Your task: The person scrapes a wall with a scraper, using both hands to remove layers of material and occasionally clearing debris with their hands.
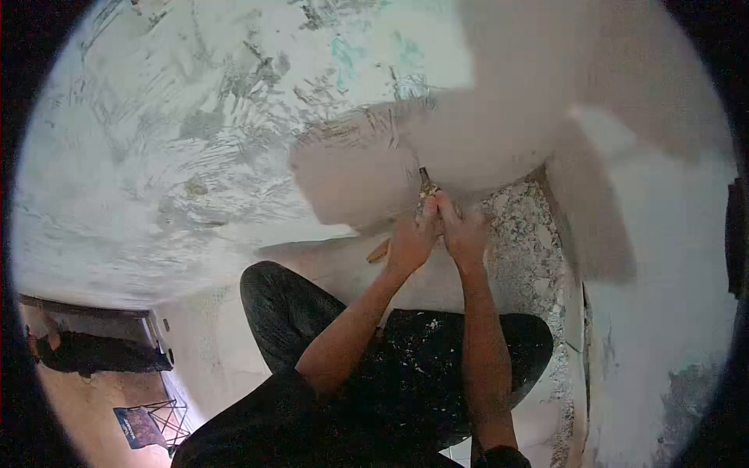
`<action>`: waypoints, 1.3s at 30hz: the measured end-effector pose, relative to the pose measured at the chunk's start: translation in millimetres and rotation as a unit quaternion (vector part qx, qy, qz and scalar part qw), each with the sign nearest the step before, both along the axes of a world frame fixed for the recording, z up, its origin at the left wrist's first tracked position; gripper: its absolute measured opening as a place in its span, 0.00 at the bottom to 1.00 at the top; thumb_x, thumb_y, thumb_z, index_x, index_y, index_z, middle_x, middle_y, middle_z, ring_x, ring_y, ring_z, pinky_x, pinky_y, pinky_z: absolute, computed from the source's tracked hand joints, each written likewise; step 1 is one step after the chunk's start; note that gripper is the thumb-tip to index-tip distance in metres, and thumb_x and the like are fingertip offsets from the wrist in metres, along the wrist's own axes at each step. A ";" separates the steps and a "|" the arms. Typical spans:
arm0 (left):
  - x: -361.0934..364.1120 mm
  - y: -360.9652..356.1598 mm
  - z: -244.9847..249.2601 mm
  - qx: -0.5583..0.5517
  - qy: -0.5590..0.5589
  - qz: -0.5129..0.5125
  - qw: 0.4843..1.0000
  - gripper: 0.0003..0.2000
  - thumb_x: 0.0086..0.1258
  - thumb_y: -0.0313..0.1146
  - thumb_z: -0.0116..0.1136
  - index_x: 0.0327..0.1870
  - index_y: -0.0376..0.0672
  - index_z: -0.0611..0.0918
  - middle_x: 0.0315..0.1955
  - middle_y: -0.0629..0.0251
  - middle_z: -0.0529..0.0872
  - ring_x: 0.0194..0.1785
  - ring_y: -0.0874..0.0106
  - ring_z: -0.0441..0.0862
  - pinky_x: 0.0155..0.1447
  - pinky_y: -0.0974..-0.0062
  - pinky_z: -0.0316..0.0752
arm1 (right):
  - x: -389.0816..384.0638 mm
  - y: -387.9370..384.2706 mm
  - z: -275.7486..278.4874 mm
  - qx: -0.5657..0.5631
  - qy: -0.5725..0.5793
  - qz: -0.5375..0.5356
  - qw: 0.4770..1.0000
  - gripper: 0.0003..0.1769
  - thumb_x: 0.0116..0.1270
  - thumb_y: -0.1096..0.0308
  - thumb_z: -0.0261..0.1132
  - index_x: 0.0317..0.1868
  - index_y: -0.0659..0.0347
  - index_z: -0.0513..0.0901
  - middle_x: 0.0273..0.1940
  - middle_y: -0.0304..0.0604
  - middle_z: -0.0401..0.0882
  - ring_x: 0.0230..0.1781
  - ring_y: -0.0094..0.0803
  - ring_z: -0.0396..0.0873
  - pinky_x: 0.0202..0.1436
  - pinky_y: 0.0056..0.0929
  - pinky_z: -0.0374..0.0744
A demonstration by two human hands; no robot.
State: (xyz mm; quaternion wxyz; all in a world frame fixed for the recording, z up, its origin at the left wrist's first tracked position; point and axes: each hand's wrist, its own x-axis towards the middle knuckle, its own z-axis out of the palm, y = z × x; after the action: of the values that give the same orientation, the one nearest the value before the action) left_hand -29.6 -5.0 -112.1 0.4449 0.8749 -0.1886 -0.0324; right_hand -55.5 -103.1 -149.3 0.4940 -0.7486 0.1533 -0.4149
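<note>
My left hand and my right hand are close together in front of me, fingers closed at the base of a narrow tool. Its slim dark tip points at the shadowed lower part of the plastered wall. Just below the tip, the tool looks caked with pale, crumbly material; the rest is hidden by my fingers, and I cannot tell its exact kind. A light-brown wooden piece, like a handle, shows beside my left wrist. My paint-spotted dark trousers are below my forearms.
Broken plaster and rubble lie along the wall's foot to the right, by the corner. A second wall rises on the right. Far lower left, a person in dark clothes is near a folding chair.
</note>
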 end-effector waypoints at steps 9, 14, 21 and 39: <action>1.0 -8.8 18.2 0.077 0.131 0.015 0.988 0.27 0.69 0.53 0.37 0.44 0.33 0.75 0.25 0.48 0.80 0.32 0.53 0.78 0.38 0.59 0.70 | -2.6 -6.9 2.1 -0.195 0.109 -0.002 0.975 0.16 0.59 0.66 0.58 0.49 0.45 0.77 0.21 0.41 0.77 0.14 0.35 0.73 0.21 0.32 0.72; 9.4 -4.1 0.6 0.099 0.065 -0.007 0.993 0.29 0.69 0.55 0.34 0.38 0.32 0.77 0.24 0.53 0.79 0.30 0.62 0.77 0.37 0.61 0.68 | 3.8 -12.0 18.1 0.059 0.269 0.098 0.956 0.17 0.58 0.65 0.58 0.49 0.44 0.77 0.25 0.45 0.79 0.18 0.36 0.76 0.21 0.34 0.73; 7.7 -5.4 6.7 0.021 0.101 0.028 0.994 0.28 0.69 0.55 0.36 0.39 0.34 0.76 0.22 0.56 0.76 0.26 0.67 0.75 0.33 0.67 0.69 | 4.3 -8.8 7.8 -0.143 0.001 0.040 0.989 0.16 0.56 0.66 0.59 0.47 0.48 0.78 0.21 0.44 0.76 0.16 0.36 0.73 0.18 0.33 0.70; -7.8 -5.6 21.2 -0.003 0.049 0.071 0.996 0.34 0.65 0.60 0.37 0.27 0.29 0.78 0.15 0.45 0.76 0.26 0.54 0.78 0.35 0.60 0.68 | -18.9 -0.5 47.6 -0.024 0.121 0.010 0.992 0.20 0.58 0.53 0.62 0.26 0.66 0.81 0.16 0.52 0.74 0.15 0.42 0.74 0.24 0.35 0.71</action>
State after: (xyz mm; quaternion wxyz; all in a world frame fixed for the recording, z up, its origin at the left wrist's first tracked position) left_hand -37.5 -10.6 -91.0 0.4575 0.8820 -0.1041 -0.0428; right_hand -74.4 -103.6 -101.7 0.4577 -0.8063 0.1947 -0.3202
